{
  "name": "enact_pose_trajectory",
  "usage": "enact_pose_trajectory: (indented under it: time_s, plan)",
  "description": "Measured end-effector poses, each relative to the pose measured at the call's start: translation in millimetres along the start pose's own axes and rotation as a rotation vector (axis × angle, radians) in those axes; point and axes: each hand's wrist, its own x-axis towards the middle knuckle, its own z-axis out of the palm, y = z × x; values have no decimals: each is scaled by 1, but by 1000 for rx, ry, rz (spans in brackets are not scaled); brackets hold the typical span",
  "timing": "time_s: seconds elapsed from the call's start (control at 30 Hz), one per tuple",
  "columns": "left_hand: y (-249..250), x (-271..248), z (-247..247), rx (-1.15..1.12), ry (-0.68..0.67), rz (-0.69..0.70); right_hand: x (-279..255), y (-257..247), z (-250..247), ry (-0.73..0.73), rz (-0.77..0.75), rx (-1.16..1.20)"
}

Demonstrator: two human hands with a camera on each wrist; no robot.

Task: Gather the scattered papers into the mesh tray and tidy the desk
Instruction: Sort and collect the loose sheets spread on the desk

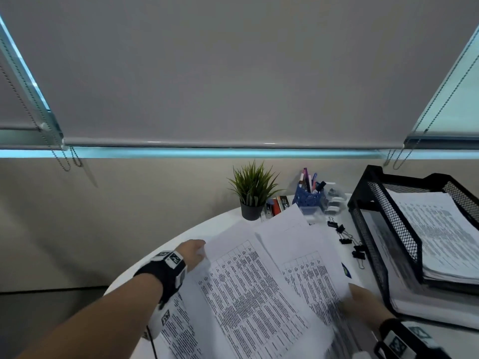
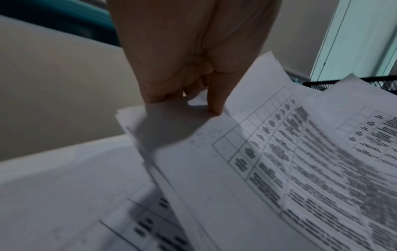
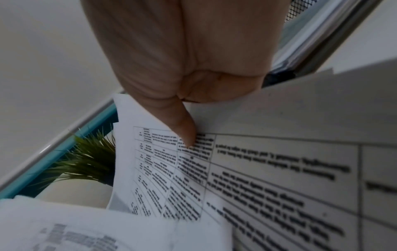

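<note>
- The left hand pinches the far-left corner of a printed sheet, thumb on top and fingers curled under, lifting that edge off the white desk.
- The right hand pinches the near edge of a second sheet, thumb pressed onto the print; this sheet overlaps the first.
- More papers lie flat beneath, at about seven o'clock from the lifted sheets.
- The black mesh tray stands at three o'clock, already stacked with pages.
- Binder clips lie between the sheets and the tray.
- A potted plant and a blue pen holder stand at twelve o'clock.
</note>
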Motion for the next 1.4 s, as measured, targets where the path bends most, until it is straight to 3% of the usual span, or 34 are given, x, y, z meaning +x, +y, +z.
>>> enact_pose_trajectory:
  time_s: [0.17,0.37,0.47,0.67,0.8,1.0,1.13,1.27,1.4]
  plan:
    - [13,11,28,38,11,20,-12,-3,12,-61,-2,240]
    - [35,13,42,-76,62,64,-17,4,25,-51,47,159]
    - [27,7,40,13,69,13,-17,11,27,-6,79,178]
    - [-8,-12,40,268,-81,-132,-6,29,26,147,168,130]
    - [-34,-29,43,292,-15,-215,-4,30,24,180,183,104]
    - [-62,-50,30,256,46,-464,-1,33,28,227,154,3]
    - [-63,-54,14,280,25,-492,4,34,28,205,190,-62]
    - [-79,-48,3,164,4,-535,0,35,25,164,197,-93]
    - [-93,-43,-1,139,-50,-466,-5,41,23,178,189,-45]
